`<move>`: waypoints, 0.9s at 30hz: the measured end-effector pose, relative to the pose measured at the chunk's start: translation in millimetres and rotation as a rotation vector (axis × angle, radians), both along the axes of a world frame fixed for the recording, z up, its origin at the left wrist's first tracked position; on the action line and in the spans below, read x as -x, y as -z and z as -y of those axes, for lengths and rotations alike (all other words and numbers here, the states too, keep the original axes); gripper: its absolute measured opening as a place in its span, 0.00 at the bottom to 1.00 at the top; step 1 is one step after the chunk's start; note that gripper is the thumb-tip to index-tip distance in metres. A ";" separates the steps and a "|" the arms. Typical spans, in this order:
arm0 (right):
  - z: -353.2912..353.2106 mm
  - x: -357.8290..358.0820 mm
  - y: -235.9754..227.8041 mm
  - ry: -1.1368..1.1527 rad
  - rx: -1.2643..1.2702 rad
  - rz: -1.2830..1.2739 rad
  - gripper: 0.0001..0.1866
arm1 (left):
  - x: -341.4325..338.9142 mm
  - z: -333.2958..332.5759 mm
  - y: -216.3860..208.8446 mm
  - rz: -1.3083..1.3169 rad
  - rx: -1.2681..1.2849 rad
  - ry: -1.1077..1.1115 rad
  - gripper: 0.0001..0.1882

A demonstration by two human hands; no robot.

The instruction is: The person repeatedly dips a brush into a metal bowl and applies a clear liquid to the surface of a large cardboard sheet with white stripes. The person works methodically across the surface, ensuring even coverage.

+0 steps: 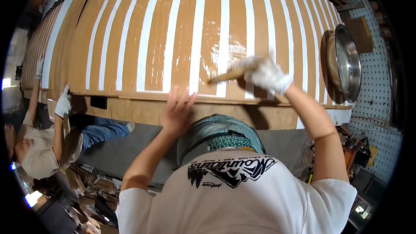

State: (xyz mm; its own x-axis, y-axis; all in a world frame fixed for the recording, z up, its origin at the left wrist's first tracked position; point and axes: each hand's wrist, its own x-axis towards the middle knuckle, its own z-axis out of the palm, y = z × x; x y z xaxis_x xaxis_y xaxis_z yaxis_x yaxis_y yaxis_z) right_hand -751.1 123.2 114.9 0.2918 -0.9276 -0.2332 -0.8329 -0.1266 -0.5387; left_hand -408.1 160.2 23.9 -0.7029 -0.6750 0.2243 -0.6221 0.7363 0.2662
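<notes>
A large stack of brown sheets with white stripes spreads in front of me, with a wet gloss over its middle. My left hand, bare, rests its spread fingertips on the near edge of the stack and holds nothing. My right hand, in a white glove, is closed around what looks like a brush. Motion smears the brush, and its tan tip reaches left, low over the glossy near part of the stripes. Whether the tip touches the surface I cannot tell.
A shiny metal basin stands tilted-looking on the stack's right end. Beneath the stack runs a wooden table edge. To the left, a co-worker in white gloves reaches to the sheets. A pale perforated board rises beyond the right end.
</notes>
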 end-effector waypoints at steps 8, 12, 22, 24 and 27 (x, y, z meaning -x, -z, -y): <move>10.2 -55.0 25.4 0.149 0.638 -0.064 0.16 | -43.9 23.3 -9.7 -0.241 0.144 -0.392 0.24; -45.2 -72.9 24.9 0.147 0.311 0.183 0.13 | -91.4 54.1 -20.7 -0.170 0.239 -0.696 0.26; 55.7 -19.2 -18.1 0.530 0.015 -0.099 0.21 | -73.1 86.6 -61.2 0.393 -0.370 -0.665 0.49; 87.1 -18.4 -44.4 0.615 -0.021 -0.147 0.23 | -76.6 91.8 -56.8 0.424 -0.430 -0.682 0.52; 133.7 19.0 -33.1 0.671 0.070 -0.149 0.24 | -70.7 96.5 -50.7 0.426 -0.449 -0.702 0.54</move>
State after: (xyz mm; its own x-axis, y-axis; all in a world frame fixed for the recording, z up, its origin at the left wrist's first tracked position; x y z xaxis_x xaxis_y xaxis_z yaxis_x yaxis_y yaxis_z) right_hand -770.2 -10.5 148.0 -0.3817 -0.9105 -0.1591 -0.8077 0.4122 -0.4214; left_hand -337.4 63.7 74.6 -0.0644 -0.9372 -0.3429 -0.9959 0.0387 0.0814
